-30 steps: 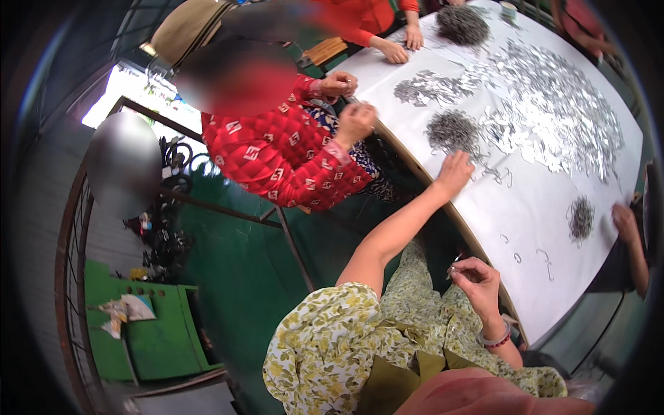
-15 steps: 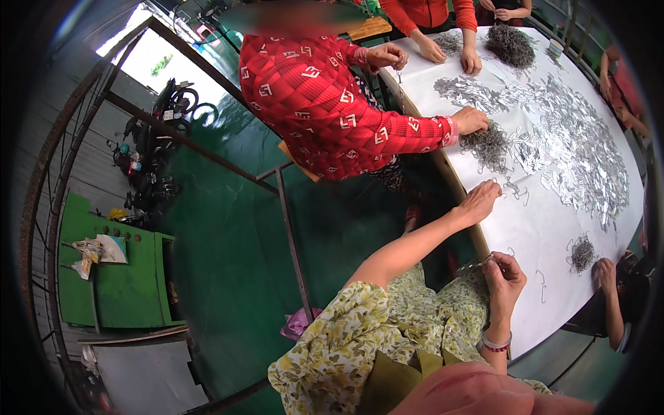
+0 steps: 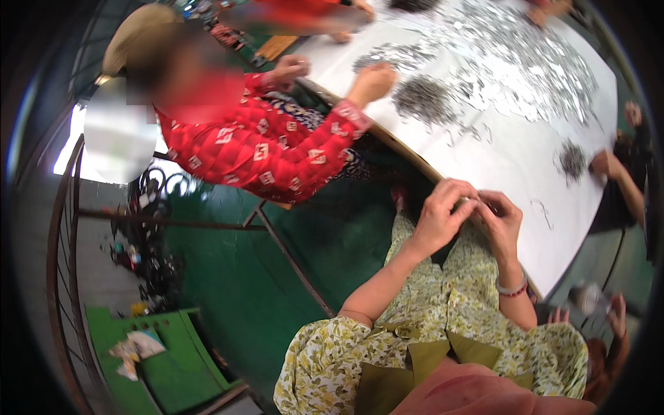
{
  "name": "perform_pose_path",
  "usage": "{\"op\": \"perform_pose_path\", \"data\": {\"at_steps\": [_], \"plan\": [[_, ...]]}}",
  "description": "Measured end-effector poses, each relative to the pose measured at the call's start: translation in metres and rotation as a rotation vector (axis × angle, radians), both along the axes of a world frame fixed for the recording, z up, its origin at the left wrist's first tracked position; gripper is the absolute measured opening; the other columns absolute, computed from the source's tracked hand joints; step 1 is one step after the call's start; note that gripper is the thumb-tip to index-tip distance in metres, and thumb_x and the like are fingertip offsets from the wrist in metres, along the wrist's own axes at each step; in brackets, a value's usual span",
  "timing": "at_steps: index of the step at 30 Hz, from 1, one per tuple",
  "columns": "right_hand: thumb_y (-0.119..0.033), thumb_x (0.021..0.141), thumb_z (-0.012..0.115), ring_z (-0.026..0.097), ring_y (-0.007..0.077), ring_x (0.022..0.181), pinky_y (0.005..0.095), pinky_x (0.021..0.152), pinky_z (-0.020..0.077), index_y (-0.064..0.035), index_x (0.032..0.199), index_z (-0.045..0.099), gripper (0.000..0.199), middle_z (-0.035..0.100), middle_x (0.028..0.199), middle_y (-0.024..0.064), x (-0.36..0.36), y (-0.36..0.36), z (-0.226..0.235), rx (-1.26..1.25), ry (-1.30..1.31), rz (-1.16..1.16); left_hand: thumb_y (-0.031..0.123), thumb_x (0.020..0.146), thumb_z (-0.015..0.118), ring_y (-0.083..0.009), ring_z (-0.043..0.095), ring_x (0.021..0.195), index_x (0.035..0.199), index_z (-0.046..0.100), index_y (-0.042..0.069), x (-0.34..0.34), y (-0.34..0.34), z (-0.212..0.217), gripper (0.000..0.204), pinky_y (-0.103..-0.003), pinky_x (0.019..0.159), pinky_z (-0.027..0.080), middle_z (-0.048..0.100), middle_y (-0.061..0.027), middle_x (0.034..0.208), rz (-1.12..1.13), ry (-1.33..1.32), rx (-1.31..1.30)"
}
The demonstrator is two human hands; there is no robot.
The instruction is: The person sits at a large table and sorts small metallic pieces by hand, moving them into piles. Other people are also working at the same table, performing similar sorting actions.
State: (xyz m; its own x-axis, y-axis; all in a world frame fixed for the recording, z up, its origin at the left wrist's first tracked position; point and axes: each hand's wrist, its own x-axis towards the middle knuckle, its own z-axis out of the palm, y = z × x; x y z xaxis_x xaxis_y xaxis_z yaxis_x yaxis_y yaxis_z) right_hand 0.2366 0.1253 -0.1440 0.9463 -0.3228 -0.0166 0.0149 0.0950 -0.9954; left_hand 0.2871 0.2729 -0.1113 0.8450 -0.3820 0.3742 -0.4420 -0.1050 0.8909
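My left hand (image 3: 446,216) and my right hand (image 3: 501,225) meet at the near edge of a white-covered table (image 3: 508,162). The fingers of both are closed and pinched together. What lies between my left fingertips is hidden; a thin metal wire piece showed in my right fingers a moment before, now covered. Beyond my hands, several loose wire hooks (image 3: 470,131) lie beside a tangled grey pile of hooks (image 3: 423,100). A couple of thin wire hooks (image 3: 543,214) rest to the right of my right hand.
Shiny flat metal strips (image 3: 512,76) spread over the far table. A person in a red patterned jacket (image 3: 259,149) works at the left. Another person's hand (image 3: 605,164) is by a small hook pile (image 3: 573,160). A metal frame (image 3: 290,256) and green cabinet (image 3: 159,360) stand left.
My left hand has drawn back from the loose hooks to meet my right hand at the table edge. The view has shifted, and the red-jacketed person's hand has moved off the hook pile.
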Motion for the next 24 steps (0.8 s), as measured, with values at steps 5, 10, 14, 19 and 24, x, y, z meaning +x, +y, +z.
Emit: {"op": "perform_pose_path", "data": {"at_steps": [5, 10, 14, 19, 24], "plan": [[0.000, 0.085, 0.062, 0.060, 0.0078, 0.073, 0.0205, 0.066, 0.0505, 0.0030, 0.099, 0.065, 0.015, 0.066, 0.086, 0.0037, 0.001, -0.002, 0.004, 0.110, -0.005, 0.014, 0.002, 0.081, 0.065, -0.0183, 0.058, 0.087, 0.089, 0.063, 0.000, 0.004, -0.011, -0.007, 0.008, -0.028, 0.074, 0.048, 0.059, -0.0082, 0.097, 0.062, -0.046, 0.037], [0.001, 0.084, 0.063, 0.061, 0.0077, 0.076, 0.0215, 0.069, 0.0518, 0.0020, 0.100, 0.065, 0.016, 0.066, 0.087, 0.0044, -0.002, -0.004, -0.005, 0.141, -0.040, -0.007, 0.004, 0.084, 0.064, -0.0164, 0.057, 0.083, 0.091, 0.061, 0.000, 0.002, -0.015, -0.017, 0.009, -0.028, 0.071, 0.047, 0.059, -0.0078, 0.098, 0.056, -0.047, 0.134], [0.001, 0.083, 0.065, 0.061, 0.0082, 0.078, 0.0215, 0.070, 0.0511, -0.0020, 0.107, 0.065, 0.025, 0.066, 0.089, 0.0040, 0.001, 0.000, -0.007, 0.108, -0.084, 0.070, 0.004, 0.090, 0.058, -0.0140, 0.059, 0.088, 0.094, 0.057, 0.000, -0.004, -0.017, -0.025, 0.006, -0.026, 0.079, 0.048, 0.063, -0.0084, 0.099, 0.098, 0.111, 0.014], [-0.006, 0.081, 0.067, 0.060, 0.0106, 0.072, 0.0247, 0.066, 0.0479, -0.0064, 0.109, 0.067, 0.028, 0.067, 0.085, 0.0063, 0.066, -0.061, -0.010, -0.443, -0.273, -0.143, 0.006, 0.094, 0.054, -0.0151, 0.060, 0.093, 0.095, 0.054, -0.001, -0.010, -0.011, -0.023, 0.007, -0.029, 0.086, 0.048, 0.064, -0.0107, 0.099, 0.126, 0.259, -0.232], [0.001, 0.080, 0.060, 0.063, 0.0258, 0.086, 0.0342, 0.077, 0.0507, -0.0017, 0.105, 0.065, 0.026, 0.066, 0.091, 0.0134, 0.200, -0.183, -0.088, -0.870, -0.222, -0.117, 0.005, 0.094, 0.052, -0.0148, 0.061, 0.089, 0.096, 0.056, 0.000, -0.014, -0.004, -0.016, 0.007, -0.028, 0.083, 0.049, 0.065, -0.0103, 0.093, 0.130, 0.263, -0.191]]}}
